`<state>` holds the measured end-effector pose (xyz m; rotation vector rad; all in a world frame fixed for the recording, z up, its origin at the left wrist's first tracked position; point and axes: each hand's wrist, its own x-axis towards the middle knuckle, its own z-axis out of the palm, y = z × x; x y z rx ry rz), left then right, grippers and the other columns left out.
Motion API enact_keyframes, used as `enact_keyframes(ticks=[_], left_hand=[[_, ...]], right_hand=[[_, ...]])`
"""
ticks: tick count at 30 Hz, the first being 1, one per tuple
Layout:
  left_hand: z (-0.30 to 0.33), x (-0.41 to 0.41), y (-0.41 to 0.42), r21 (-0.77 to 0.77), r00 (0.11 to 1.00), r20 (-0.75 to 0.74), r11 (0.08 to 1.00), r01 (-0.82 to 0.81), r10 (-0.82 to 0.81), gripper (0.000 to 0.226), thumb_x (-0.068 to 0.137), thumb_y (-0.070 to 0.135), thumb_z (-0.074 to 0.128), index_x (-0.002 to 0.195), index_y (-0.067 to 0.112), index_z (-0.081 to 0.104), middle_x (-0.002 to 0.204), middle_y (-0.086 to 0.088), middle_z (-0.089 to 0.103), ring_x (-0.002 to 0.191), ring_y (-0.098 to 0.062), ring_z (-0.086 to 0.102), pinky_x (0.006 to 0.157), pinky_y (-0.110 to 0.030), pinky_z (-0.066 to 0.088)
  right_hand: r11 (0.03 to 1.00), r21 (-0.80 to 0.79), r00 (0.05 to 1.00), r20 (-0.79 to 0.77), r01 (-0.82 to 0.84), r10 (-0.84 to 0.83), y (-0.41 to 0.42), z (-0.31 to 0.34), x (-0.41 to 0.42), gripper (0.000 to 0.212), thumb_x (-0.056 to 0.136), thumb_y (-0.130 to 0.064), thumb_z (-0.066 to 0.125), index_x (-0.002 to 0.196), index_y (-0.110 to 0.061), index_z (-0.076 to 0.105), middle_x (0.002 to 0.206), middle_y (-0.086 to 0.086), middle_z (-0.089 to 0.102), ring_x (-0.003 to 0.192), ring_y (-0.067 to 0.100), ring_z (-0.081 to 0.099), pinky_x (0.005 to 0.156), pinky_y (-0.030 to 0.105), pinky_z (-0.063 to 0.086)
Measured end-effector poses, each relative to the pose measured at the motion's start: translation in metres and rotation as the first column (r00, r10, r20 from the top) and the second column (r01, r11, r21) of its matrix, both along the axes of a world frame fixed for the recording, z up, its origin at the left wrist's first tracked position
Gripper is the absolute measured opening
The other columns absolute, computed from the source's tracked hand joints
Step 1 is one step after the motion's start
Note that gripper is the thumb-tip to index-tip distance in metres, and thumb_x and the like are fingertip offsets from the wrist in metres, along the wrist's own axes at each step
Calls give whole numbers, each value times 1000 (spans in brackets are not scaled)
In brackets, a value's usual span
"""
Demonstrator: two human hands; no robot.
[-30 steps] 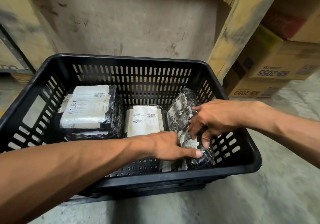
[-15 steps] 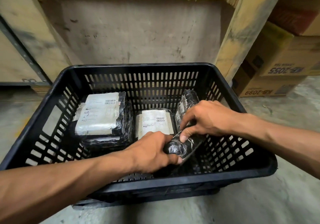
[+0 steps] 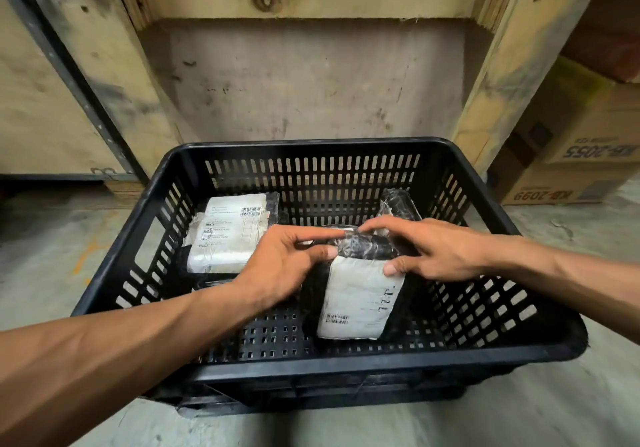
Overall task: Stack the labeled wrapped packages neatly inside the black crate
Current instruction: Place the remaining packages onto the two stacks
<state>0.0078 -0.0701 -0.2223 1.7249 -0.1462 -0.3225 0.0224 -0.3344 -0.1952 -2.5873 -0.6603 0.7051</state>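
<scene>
Head view: left hand (image 3: 280, 266) and right hand (image 3: 429, 249) both gripping one wrapped package (image 3: 360, 294), tilted over the black crate (image 3: 346, 363) floor. Probably light, slippery film; best pinched at the edges. Black wrap, white barcoded label facing up. Labeled stack (image 3: 228, 235) at back left.

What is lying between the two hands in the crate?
In the head view, a wrapped package with a white label sits between the left hand and right hand; both hold its top.

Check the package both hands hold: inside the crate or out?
Inside. The package sits below the crate rim, label up, left hand and right hand on it.
</scene>
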Motion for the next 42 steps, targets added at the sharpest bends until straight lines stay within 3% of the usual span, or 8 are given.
enact_keyframes(ticks=[5,9,14,22,25,35,39,42], left_hand=[[5,-1,9,-81,995,94,996,-32,39,32,87,9,78,115,25,78,99,11,81,72,1,70,68,-4,52],[9,4,15,-99,989,148,995,23,-9,52,75,19,87,122,39,74,132,18,68,116,10,62,88,-2,46],[13,11,21,-157,989,127,983,93,-73,74,80,16,86,138,52,57,138,23,61,120,1,63,89,-22,57],[28,26,35,-165,992,109,985,-51,69,34,79,5,83,102,30,83,106,3,80,95,-15,76,78,-26,61],[36,29,36,-119,994,111,993,-3,17,15,72,12,85,85,20,85,90,-7,81,80,-17,75,73,-27,62],[44,37,55,233,943,273,964,130,-193,61,63,45,90,120,53,71,141,23,57,130,11,49,111,-21,39],[39,38,60,192,955,286,981,21,-77,79,58,58,91,129,64,58,156,18,42,140,12,29,119,-32,22],[37,41,55,29,966,258,999,-19,11,79,58,49,95,130,56,62,152,13,50,136,-5,50,110,-28,42]], right_hand=[[941,309,990,-18,140,-141,-6,8,1,41,96,-52,65,130,-62,45,128,-13,65,109,24,68,91,45,59],[840,475,959,-29,262,-283,0,22,6,26,91,-57,62,116,-56,59,109,22,70,68,18,64,55,24,54],[668,671,920,-53,321,-388,13,27,18,32,88,-47,67,119,-37,70,115,18,72,103,45,68,92,60,55],[818,550,986,-101,169,-136,18,18,11,73,82,-60,79,143,-72,40,142,-50,45,130,-25,43,95,7,42],[781,599,984,-134,176,-119,23,19,10,76,81,-39,86,143,-64,49,141,-47,49,129,-16,52,98,13,51],[445,828,933,-243,342,-266,29,6,0,42,77,-23,84,116,-38,81,120,-15,76,102,17,77,76,25,62],[216,897,878,-283,385,-387,34,5,2,46,71,-21,87,114,-37,81,121,-4,77,103,20,77,78,31,64],[26,893,851,-419,449,-317,40,-4,3,58,70,-21,91,124,-34,75,126,0,75,116,27,73,87,42,63]])
